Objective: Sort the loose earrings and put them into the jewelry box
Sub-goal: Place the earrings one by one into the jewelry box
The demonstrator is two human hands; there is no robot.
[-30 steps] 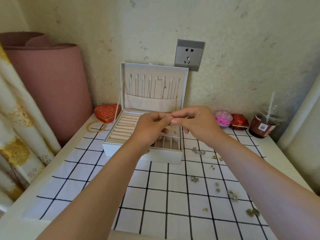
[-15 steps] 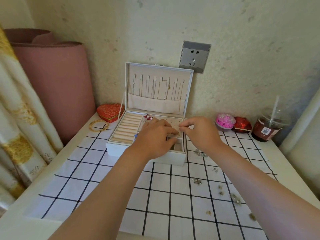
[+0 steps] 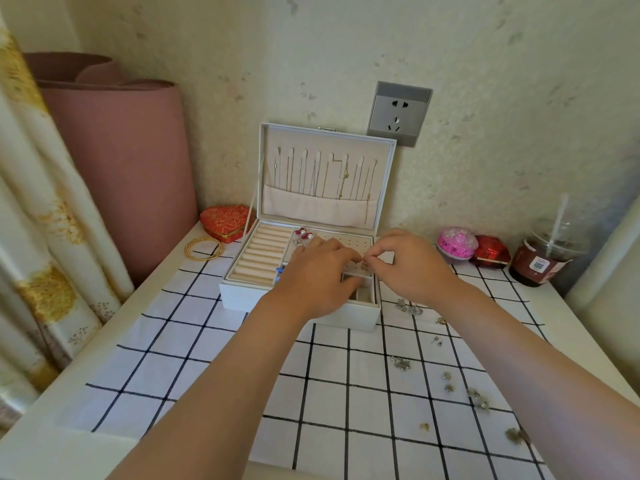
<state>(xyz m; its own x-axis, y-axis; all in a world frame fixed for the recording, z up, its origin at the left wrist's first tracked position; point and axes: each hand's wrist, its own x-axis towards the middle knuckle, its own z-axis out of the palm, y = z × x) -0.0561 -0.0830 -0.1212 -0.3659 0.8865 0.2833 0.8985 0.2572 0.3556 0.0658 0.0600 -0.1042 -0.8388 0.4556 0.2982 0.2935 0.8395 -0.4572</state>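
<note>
My right hand [image 3: 412,271] pinches a tiny earring [image 3: 364,264] between thumb and forefinger, just over the pierced panel on the right side of the box [image 3: 298,304]. My left hand [image 3: 318,275] lies palm down over the middle of the box, fingers curved, tips beside that pinch. I cannot tell whether it holds anything. The box's one lid [image 3: 384,188] stands open and upright, with thin chains hanging inside it. A few red and white beads [image 3: 304,233] sit at the panel's far-left corner. On the checked cloth [image 3: 207,358], right of the box, lie the loose earrings [image 3: 408,308]; I count nine small spots of them, scattered apart. Left of the box are one red heart [image 3: 227,221] and one stack of gold bangles [image 3: 204,248]. To its right are one pink ball [image 3: 457,245], one red case [image 3: 491,252] and one cup [image 3: 543,261] with a straw.
</note>
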